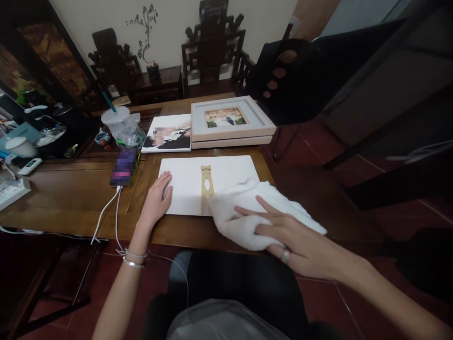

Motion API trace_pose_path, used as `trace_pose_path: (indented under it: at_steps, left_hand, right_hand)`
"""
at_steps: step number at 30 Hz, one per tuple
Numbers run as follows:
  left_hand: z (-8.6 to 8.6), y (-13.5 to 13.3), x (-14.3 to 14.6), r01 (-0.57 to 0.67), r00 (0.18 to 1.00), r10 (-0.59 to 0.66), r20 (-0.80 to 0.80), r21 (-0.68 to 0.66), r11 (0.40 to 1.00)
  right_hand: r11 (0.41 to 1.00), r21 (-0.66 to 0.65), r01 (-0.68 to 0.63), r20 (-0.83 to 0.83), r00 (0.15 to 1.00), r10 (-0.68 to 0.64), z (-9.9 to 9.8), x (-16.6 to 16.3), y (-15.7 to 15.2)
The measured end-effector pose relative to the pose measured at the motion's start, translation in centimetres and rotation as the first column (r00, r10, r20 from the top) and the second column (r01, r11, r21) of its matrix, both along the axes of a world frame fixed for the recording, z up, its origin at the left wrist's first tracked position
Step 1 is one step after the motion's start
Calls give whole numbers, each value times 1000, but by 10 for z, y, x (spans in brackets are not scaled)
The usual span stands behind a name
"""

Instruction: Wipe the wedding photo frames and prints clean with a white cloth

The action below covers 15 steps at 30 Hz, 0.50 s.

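Note:
A white rectangular panel (184,184) lies flat on the wooden table in front of me. Down its middle runs a gold-coloured tapered stand piece (207,184) with an oval hole. My left hand (158,196) rests on the panel's left edge, fingers stretched out and holding nothing. On the right, a white cloth (244,217) is bunched under my right hand (286,236), whose fingers press into its folds. The cloth covers the panel's lower right corner and hangs past the table edge.
Behind the panel are framed pictures (230,134) in a stack and a flat photo print (168,134). A phone (123,167) with a white cable (106,208) lies left, near a plastic cup (116,117) with a straw. A power strip (12,192) sits far left.

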<state>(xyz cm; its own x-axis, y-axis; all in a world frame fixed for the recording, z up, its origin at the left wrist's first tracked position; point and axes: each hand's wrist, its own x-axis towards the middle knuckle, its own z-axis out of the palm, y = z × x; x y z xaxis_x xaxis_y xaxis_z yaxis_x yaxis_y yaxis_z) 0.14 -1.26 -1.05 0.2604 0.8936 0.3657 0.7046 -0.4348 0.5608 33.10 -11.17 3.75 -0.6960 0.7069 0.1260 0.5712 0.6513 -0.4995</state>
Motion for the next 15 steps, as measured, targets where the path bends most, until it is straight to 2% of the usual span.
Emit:
trace_pose_path:
  at_steps: [1, 3, 7, 11, 13, 15]
  left_hand:
    - [0, 0, 0, 0, 1000, 0, -2, 0, 1000]
    - [0, 0, 0, -1, 1000, 1, -5, 3, 1000]
    - [-1, 1, 0, 1, 1000, -1, -2, 17, 1000]
    - [-2, 3, -2, 4, 1000, -4, 8, 12, 1000]
    - [-2, 3, -2, 2, 1000, -2, 8, 3, 1000]
    - [-2, 3, -2, -2, 1000, 2, 5, -2, 1000]
  right_hand:
    - [1000, -22, 10, -1, 1000, -10, 0, 3, -3]
    - [993, -40, 111, 10, 994, -111, -3, 8, 3]
    - [961, -25, 277, 47, 960, -276, -6, 0, 51]
    - [923, 5, 385, -9, 923, -385, -5, -34, 106]
    - [916, 27, 399, -3, 917, -400, -7, -55, 118]
    - [936, 81, 344, 58, 935, -349, -9, -74, 115]
